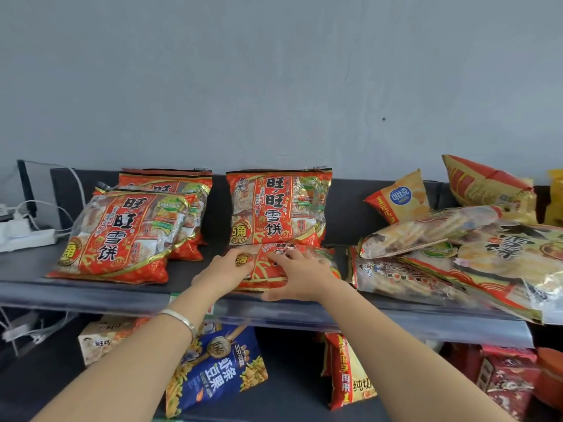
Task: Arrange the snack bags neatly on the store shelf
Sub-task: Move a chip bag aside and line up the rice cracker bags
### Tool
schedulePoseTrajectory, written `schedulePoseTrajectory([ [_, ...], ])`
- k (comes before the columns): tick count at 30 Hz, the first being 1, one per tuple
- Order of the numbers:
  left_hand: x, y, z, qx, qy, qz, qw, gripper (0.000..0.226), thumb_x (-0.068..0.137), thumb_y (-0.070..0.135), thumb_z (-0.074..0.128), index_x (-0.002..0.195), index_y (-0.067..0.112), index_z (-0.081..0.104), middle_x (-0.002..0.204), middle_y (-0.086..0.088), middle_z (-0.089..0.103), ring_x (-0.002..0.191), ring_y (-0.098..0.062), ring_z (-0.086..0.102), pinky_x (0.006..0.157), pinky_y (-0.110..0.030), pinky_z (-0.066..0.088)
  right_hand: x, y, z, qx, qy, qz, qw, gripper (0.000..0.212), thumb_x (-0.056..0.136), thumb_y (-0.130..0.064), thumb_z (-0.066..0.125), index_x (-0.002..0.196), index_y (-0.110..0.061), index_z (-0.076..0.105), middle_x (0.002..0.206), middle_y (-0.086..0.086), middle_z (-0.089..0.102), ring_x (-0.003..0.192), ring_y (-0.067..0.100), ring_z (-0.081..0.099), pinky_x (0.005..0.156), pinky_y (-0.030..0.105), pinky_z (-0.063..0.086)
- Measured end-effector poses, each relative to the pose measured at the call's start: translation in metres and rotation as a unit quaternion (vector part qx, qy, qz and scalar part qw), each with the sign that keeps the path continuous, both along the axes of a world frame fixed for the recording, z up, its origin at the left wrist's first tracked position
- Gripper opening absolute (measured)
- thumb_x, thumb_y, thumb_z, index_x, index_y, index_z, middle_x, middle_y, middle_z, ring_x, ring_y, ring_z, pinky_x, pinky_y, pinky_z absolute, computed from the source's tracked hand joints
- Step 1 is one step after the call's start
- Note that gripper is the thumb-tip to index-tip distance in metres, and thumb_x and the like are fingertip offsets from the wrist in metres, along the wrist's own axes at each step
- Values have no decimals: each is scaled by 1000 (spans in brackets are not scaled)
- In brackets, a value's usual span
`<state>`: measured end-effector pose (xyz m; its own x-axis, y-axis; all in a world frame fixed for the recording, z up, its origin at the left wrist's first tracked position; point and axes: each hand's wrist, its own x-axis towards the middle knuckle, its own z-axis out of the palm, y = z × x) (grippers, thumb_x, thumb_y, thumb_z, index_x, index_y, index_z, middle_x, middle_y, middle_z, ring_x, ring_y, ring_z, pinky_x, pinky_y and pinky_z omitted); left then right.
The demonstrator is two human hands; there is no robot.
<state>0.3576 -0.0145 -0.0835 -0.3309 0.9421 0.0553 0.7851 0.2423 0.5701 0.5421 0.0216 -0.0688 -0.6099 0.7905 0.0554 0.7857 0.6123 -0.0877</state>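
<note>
In the head view, the left hand point(225, 269) and right hand point(301, 275) grip a flat red snack bag point(264, 264) lying on the shelf point(91, 295), just in front of the upright red bag point(277, 208). Left of that upright bag, the leaning bags point(128, 229) look tidy. To its right a loose heap point(457, 254) remains, so I'd judge the job roughly half done.

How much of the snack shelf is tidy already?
About half. Done: the left bags and the middle bag lean upright on the shelf. In hand: the left hand and right hand hold a flat red bag in front of the middle bag. Left: the jumbled pile on the right needs sorting.
</note>
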Motion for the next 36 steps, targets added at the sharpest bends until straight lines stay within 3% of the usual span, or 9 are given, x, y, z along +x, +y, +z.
schedulePoseTrajectory([
  [6,12,-10,13,10,-63,28,998,57,88,52,52,137,29,35,132,-3,52,115,-24,51,98,-40,43,3,-1,-1,22,-30,17,999,90,81,-48,62,150,-41,5,152,8,29,134,36,37,107,63,27],
  [11,23,-6,34,69,-174,8,982,54,90,34,59,137,17,40,134,-5,47,118,-24,46,89,-34,38,4,-3,2,177,-17,-16,984,47,89,-38,59,131,-23,43,117,5,61,103,32,61,80,40,47],
  [14,20,-8,42,122,-231,38,964,38,93,39,52,121,13,55,105,-5,58,80,-21,57,59,-27,40,10,-8,24,237,-10,-29,971,15,95,-20,51,109,-18,58,103,4,66,94,29,64,70,35,44],
  [16,17,-12,49,171,-329,78,925,44,95,49,42,104,11,62,87,-6,62,55,-17,49,46,-23,31,15,-12,43,270,-14,-54,961,21,94,-7,46,106,-16,61,98,5,65,87,28,63,65,32,40],
  [19,13,-17,52,177,-470,77,862,55,95,58,30,95,13,62,90,-10,66,70,-23,58,63,-31,44,23,-19,67,298,21,-89,950,27,91,-1,45,104,-17,61,92,4,63,77,26,56,64,31,36],
  [23,17,-18,46,119,-513,65,848,54,93,59,37,120,14,52,112,-17,60,94,-34,60,79,-48,51,27,-24,84,331,60,-109,935,22,91,-4,45,98,-18,61,75,0,49,70,25,50,60,30,33],
  [29,26,-24,39,22,-513,45,857,45,94,45,47,124,11,47,135,-22,47,116,-43,50,96,-55,45,22,-27,82,157,26,14,987,30,92,-42,56,86,-15,65,69,-3,55,66,17,57,60,29,42],
  [33,27,-40,37,-23,-595,26,803,54,87,48,57,110,0,49,135,-33,40,127,-47,39,105,-55,33,26,-23,68,-61,33,53,996,56,83,-67,55,74,-11,56,65,-2,47,58,14,41,56,24,35],
  [36,30,-49,36,-48,-568,-3,821,55,77,42,68,117,5,54,117,-28,54,107,-46,54,95,-51,45,33,-29,58,-121,69,57,989,69,82,-74,47,99,-9,63,92,8,62,81,17,54,74,30,42],
])
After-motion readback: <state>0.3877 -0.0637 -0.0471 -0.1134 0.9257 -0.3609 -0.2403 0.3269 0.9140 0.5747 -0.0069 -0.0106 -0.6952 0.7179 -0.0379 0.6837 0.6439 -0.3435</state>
